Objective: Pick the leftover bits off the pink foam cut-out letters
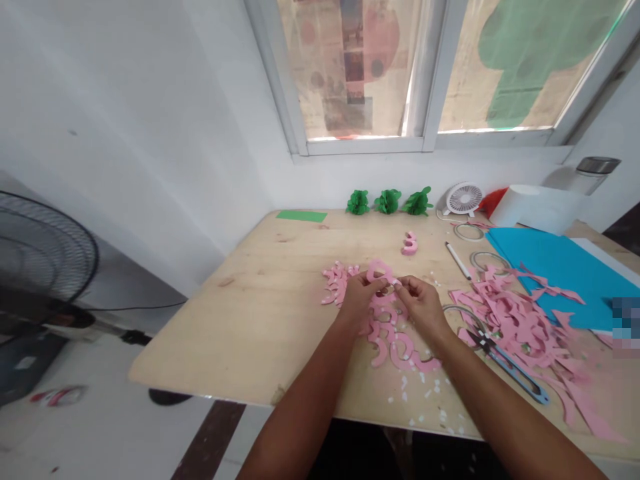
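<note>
Here, left of the heap of ragged, matte pink paper scraps (520, 327), both hands are close together: the left hand (361, 293) and the right hand (419, 297) pinch a thin, curved pink paper piece (381, 265) between their fingertips. Its rounded bend points away from the person; fingers cover the near part, so I can't tell the whole long axis. Beneath, also left of the heap, smooth pink paper arcs (403, 350) overlap, white flecks (443, 417) sprinkled around. Blue-handled metal scissors (520, 373) lie slantwise along the heap's near-left edge; ruffled green paper puffs (387, 201) sit beyond it, leftward.
</note>
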Demonstrator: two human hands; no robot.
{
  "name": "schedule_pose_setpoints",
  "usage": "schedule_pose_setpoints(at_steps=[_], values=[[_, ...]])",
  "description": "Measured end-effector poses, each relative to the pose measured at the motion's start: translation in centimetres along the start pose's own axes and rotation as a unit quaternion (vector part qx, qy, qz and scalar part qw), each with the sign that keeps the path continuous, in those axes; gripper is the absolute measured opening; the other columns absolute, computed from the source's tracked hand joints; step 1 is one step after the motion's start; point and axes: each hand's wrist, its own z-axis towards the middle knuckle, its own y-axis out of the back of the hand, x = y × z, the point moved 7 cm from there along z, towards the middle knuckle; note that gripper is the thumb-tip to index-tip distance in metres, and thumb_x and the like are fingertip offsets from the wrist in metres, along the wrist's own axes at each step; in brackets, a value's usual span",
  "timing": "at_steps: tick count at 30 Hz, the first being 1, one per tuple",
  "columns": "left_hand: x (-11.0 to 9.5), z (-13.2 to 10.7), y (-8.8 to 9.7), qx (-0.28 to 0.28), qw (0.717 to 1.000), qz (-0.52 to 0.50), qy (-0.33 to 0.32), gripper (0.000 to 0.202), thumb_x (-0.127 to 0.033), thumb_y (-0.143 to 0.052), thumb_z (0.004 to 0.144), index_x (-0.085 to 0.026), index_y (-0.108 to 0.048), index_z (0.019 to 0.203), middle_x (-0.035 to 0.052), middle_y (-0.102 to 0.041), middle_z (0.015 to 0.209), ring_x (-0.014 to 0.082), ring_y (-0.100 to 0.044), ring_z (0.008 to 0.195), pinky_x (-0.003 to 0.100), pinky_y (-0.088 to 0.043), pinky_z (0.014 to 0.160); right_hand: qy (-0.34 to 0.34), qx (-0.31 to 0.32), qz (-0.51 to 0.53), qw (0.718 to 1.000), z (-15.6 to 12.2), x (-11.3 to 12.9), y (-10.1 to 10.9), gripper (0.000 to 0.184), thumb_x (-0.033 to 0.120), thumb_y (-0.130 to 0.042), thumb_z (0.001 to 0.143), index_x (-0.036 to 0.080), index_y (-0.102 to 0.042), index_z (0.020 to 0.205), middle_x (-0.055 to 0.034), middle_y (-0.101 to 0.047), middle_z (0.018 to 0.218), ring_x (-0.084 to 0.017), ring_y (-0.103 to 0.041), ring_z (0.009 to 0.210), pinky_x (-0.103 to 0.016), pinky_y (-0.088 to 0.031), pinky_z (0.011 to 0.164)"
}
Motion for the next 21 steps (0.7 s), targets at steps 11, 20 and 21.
schedule_pose_setpoints(at_steps=[11, 20, 21], values=[[0.6, -0.5, -0.6, -0.01, 0.997, -0.043, 0.058, 0.015, -0.022, -0.072, 0.053, -0.011, -0.063, 0.059, 0.0013, -0.059, 0.056, 0.0098, -0.051, 0.055, 0.022, -0.04, 0.056, -0.007, 0.012, 0.028, 1.0, 0.1, -0.3, -0.3, 0.026, 0.041, -0.055, 0.077, 0.017, -0.062, 0.072, 0.0012, -0.054, 0.057, -0.012, -0.045, 0.05, -0.023, -0.035, 0.047], [0.3, -0.1, 0.7, -0.065, 0.993, 0.097, -0.009, 0.019, -0.029, -0.069, 0.056, -0.011, -0.063, 0.061, -0.0017, -0.054, 0.053, 0.0092, -0.045, 0.049, 0.021, -0.033, 0.048, 0.143, -0.105, -0.181, 0.967, -0.7, 2.8, 1.4, 0.016, 0.029, -0.051, 0.08, 0.018, -0.063, 0.08, -0.0045, -0.063, 0.076, -0.019, -0.056, 0.073, -0.031, -0.043, 0.07], [0.2, 0.0, 0.8, -0.067, 0.991, 0.115, -0.02, 0.019, -0.029, -0.068, 0.057, -0.011, -0.063, 0.06, -0.0022, -0.053, 0.053, 0.0088, -0.043, 0.049, 0.021, -0.031, 0.047, 0.169, -0.11, -0.204, 0.958, -0.8, 3.2, 1.3, 0.016, 0.028, -0.051, 0.08, 0.018, -0.063, 0.081, -0.0053, -0.064, 0.077, -0.02, -0.056, 0.075, -0.032, -0.043, 0.072]])
